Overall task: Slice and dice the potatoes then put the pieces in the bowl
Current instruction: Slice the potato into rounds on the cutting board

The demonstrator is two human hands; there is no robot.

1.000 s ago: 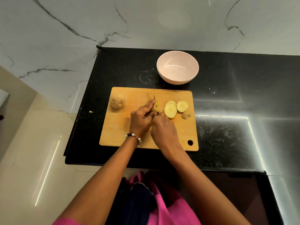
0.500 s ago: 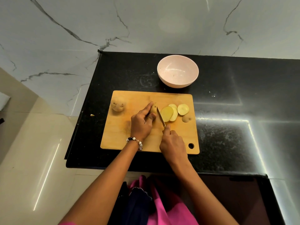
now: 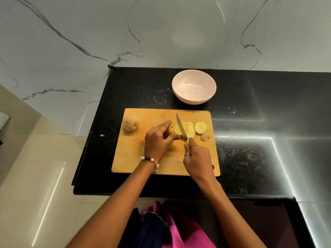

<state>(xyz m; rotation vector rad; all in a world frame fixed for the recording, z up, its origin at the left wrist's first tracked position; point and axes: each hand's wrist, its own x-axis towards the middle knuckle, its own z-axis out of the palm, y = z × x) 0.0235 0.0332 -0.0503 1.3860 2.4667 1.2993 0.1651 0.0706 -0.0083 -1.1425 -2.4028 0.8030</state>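
Wooden and pale orange, the cutting board (image 3: 143,158) lies at the middle of the frame on a black stone countertop (image 3: 250,158), its long side facing the person. At the board's centre the left hand (image 3: 157,142) is curled over the uncut part of a potato (image 3: 169,130), fingers pinching it against the wood; a bead bracelet (image 3: 150,161) circles that wrist. Just right of it the right hand (image 3: 197,158) is closed around the yellow handle of a knife (image 3: 181,127), a ring on one finger, and the blade runs up and slightly left, its edge standing between the held potato and the cut slices. Those potato slices (image 3: 190,130) lie overlapping in a short row toward the board's right edge, yellow faces up, with one end piece (image 3: 205,137), skin side up, just below the rightmost slice. A whole potato (image 3: 130,123) sits apart near the board's upper left corner. Above the board, well clear of it, a pale pink bowl (image 3: 194,96) stands on the countertop with nothing visible inside. A small pale scrap (image 3: 102,135) lies at the counter's left edge. Pink and dark clothing (image 3: 172,230) shows at the bottom centre.
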